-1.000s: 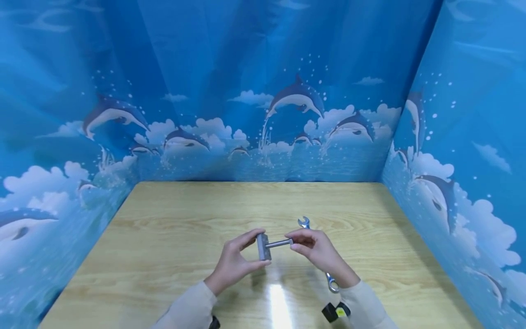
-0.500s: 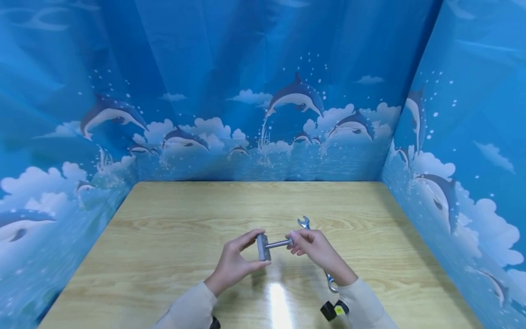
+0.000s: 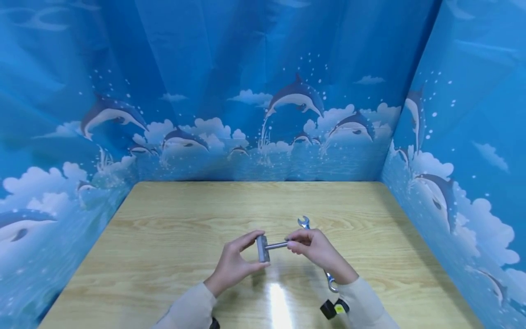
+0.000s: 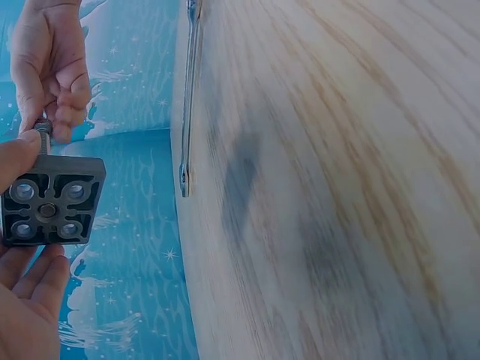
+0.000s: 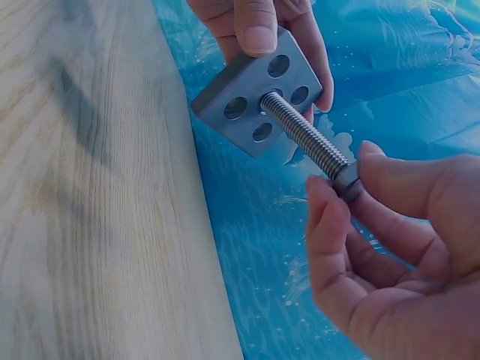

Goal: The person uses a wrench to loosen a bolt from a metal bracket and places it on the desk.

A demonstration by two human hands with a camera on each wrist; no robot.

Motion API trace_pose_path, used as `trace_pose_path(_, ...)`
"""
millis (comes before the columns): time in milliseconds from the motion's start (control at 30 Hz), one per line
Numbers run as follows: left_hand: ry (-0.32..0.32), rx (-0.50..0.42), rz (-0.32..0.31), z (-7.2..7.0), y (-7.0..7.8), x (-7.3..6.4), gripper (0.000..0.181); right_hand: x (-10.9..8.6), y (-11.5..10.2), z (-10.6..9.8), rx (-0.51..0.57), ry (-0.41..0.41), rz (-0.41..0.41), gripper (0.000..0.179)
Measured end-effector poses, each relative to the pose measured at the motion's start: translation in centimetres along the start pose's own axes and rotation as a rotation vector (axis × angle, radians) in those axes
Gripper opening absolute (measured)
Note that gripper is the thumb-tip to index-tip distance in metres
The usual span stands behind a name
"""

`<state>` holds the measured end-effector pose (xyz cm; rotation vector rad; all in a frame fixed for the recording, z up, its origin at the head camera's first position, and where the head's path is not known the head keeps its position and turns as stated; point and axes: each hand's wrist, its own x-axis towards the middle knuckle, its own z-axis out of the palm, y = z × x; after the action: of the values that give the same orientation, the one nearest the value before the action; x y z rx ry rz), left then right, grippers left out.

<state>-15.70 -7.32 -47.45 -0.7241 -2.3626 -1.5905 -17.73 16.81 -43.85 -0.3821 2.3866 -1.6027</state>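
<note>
A square grey metal plate with several holes (image 3: 263, 249) is held by its edges in my left hand (image 3: 234, 262), thumb on one side and fingers on the opposite one. From the plate's centre sticks out a threaded bolt (image 5: 307, 139), pointing to the right in the head view. My right hand (image 3: 314, 246) pinches the hex piece (image 5: 346, 180) on the bolt's outer end between thumb and fingers. In the left wrist view, the plate's ribbed back (image 4: 49, 193) shows the bolt's tip in the middle. Both hands are raised above the table.
A combination wrench (image 3: 304, 223) lies on the wooden table (image 3: 185, 205), partly hidden under the right forearm. Beside the right sleeve is a black item with a yellow-green patch (image 3: 334, 309). Blue dolphin-print curtains (image 3: 255, 91) enclose the back and sides.
The right hand's fingers have shifted round the bolt's end and back, thumb first moving up, then down. The left hand and plate have stayed nearly still.
</note>
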Motion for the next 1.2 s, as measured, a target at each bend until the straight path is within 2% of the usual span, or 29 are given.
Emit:
trace_pose_path(200,0.004,-0.02,-0.026,-0.03,0.17,0.06,0.073,-0.16,-0.2,-0.03,-0.084,0.033,-0.097,0.021)
trace_pose_path(333,0.008,-0.02,-0.025,-0.07,0.21,0.17,0.073,-0.13,-0.19,-0.14,-0.08,0.023,-0.171,0.02)
trace_pose_path(433,0.01,-0.026,-0.02,-0.11,0.22,0.21,0.073,-0.14,-0.16,-0.14,-0.067,0.017,-0.193,0.022)
trace_pose_path(533,0.011,-0.029,-0.015,-0.13,0.24,0.21,0.074,-0.21,-0.12,-0.1,-0.061,0.014,-0.17,0.027)
trace_pose_path(667,0.01,-0.021,-0.011,-0.14,0.34,0.22,0.074,-0.25,-0.02,-0.04,-0.054,-0.007,-0.086,0.034)
trace_pose_path(933,0.006,-0.009,-0.021,-0.1,0.37,0.29,0.074,-0.24,0.18,-0.09,0.031,-0.068,0.014,0.048)
trace_pose_path(1067,0.004,-0.006,-0.005,-0.17,0.32,0.23,0.074,-0.24,0.12,-0.1,0.041,-0.084,0.022,0.043)
trace_pose_path(1200,0.002,-0.005,0.001,-0.23,0.26,0.13,0.073,-0.28,0.07,-0.1,0.029,-0.054,-0.002,0.031)
